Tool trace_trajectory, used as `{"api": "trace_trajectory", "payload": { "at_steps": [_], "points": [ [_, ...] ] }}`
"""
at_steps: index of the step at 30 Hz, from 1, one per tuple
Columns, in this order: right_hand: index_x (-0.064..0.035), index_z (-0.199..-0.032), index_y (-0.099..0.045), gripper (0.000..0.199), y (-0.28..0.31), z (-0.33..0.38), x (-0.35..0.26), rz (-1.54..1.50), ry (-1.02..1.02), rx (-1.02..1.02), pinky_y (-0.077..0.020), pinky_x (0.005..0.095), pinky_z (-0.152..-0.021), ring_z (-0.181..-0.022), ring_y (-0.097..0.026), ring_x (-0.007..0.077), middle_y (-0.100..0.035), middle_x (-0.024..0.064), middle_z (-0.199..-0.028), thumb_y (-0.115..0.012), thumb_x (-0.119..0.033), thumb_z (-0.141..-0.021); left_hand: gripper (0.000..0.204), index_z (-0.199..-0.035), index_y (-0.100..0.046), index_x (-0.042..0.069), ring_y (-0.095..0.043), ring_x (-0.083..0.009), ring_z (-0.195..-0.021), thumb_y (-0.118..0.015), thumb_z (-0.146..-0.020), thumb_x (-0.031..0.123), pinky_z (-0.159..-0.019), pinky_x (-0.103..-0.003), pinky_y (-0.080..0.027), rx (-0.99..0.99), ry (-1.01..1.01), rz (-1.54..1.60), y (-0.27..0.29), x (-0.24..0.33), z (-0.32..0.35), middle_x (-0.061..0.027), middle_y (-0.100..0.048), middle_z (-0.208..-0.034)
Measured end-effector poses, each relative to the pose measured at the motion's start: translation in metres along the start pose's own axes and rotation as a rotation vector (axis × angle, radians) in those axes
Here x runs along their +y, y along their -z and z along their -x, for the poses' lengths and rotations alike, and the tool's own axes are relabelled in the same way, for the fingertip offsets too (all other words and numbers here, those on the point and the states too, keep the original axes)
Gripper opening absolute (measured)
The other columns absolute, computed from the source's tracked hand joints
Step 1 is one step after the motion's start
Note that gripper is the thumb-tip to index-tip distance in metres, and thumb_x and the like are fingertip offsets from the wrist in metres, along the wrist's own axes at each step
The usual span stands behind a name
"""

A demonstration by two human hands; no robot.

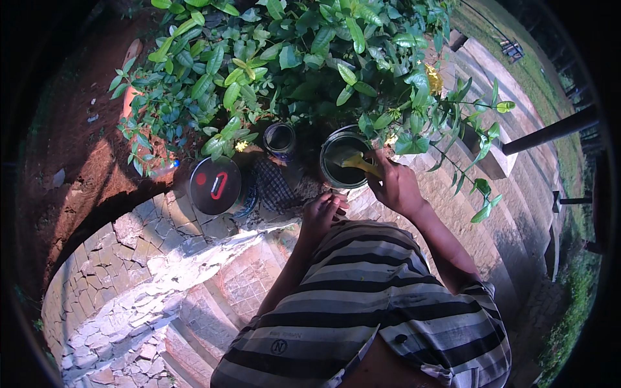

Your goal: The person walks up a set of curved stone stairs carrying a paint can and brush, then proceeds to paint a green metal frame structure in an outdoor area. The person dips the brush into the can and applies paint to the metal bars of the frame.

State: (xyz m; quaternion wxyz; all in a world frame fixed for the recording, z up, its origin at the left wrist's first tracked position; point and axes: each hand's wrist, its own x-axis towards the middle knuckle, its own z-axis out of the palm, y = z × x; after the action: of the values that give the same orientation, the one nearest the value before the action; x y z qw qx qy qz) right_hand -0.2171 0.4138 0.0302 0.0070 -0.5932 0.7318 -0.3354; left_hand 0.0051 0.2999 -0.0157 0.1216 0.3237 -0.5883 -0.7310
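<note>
My right hand (pixel 396 184) is closed around the yellow handle of a paintbrush (pixel 363 164). The brush's head reaches down into an open round can (pixel 325 169) with dark contents, just in front of the plant. Left of that can, my left hand (pixel 321 215) hovers low near my striped shirt. Its fingers are loosely bent and apart, and nothing shows in them. A smaller open can (pixel 279 138) stands further left. Nearer to me lies a dark checkered cloth (pixel 275 187), beside a round container with a dark lid (pixel 206 197) marked in red and white.
A leafy bush (pixel 310 58) with yellow flowers overhangs the cans, and its thin branches (pixel 446 155) stretch right. Stone steps (pixel 491 213) descend on the right, by a dark post (pixel 550 132). Cracked paving (pixel 116 258) spreads left, bordering red soil (pixel 77 161).
</note>
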Motion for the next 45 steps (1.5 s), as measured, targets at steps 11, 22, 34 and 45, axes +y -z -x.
{"api": "trace_trajectory", "payload": {
  "at_steps": [11,22,34,45],
  "points": [
    [-0.0131,-0.164,-0.014,0.085,-0.016,0.033,-0.033,-0.341,-0.125,-0.051,-0.0547,0.0491,-0.084,-0.109,-0.064,0.0472,-0.059,0.0298,-0.131,-0.065,-0.011,-0.096,0.033,-0.127,-0.062,0.003,-0.067,-0.0154,-0.104,-0.064,-0.102,0.025,-0.086,-0.033,-0.057,-0.089,-0.18,0.147,-0.047,0.008,-0.031,-0.006,-0.067,-0.114],
    [-0.0079,-0.144,-0.058,0.054,-0.01,0.218,0.012,-0.744,-0.866,-0.221,-0.0435,0.0415,-0.109,-0.124,-0.06,0.0318,-0.064,0.0205,-0.134,-0.058,-0.043,-0.103,0.026,-0.117,-0.066,-0.004,-0.069,-0.0109,-0.077,-0.066,-0.099,0.015,-0.061,-0.025,-0.057,0.157,-0.144,-0.437,0.002,-0.011,-0.041,-0.0074,-0.074,-0.093],
    [-0.0001,-0.124,-0.068,0.045,-0.06,0.397,-0.003,-0.367,-1.43,-0.209,-0.0522,0.0386,-0.091,-0.105,-0.069,0.0208,-0.075,0.0186,-0.11,-0.057,-0.037,-0.101,0.019,-0.107,-0.065,-0.004,-0.07,-0.0264,-0.077,-0.067,-0.095,0.011,-0.07,-0.037,-0.054,0.197,-0.324,-0.876,0.026,0.03,-0.075,-0.0165,-0.071,-0.09],
    [0.0007,-0.134,-0.059,0.067,-0.067,0.399,-0.02,-0.796,-0.983,-0.178,-0.0504,0.0399,-0.097,-0.112,-0.067,0.0298,-0.068,0.0223,-0.127,-0.069,-0.046,-0.087,0.013,-0.107,-0.061,-0.007,-0.07,-0.0146,-0.081,-0.06,-0.1,0.004,-0.072,-0.029,-0.059,0.13,-0.302,-0.616,0.026,0.042,-0.083,-0.0107,-0.069,-0.092]
  ]
}}
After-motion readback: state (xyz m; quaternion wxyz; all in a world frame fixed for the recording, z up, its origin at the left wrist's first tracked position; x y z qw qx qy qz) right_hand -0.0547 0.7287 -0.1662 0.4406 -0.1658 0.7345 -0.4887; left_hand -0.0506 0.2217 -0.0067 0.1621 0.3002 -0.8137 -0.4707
